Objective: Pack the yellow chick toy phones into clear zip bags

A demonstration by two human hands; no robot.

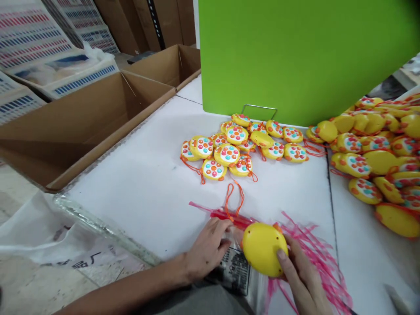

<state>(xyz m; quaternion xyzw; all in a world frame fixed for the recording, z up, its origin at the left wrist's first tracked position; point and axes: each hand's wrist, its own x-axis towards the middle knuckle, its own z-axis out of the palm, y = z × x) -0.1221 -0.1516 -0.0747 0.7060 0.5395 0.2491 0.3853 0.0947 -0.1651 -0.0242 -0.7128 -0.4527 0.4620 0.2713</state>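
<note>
Yellow toy (262,249) held in my R hand (300,267), unbagged; L hand (210,247) by clear bag (235,269), can't tell grip; small pile (227,154) & big pile (380,162) unbagged.

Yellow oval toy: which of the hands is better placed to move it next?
Probably the right hand: it grips the yellow oval toy, while the left hand is at the clear plastic bag.

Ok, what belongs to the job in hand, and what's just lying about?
Likely in the job:
- yellow toy in the right hand
- printed clear bag by the left hand
- dotted toys
- pink strips

Seemingly just around:
- green panel
- white crates
</note>
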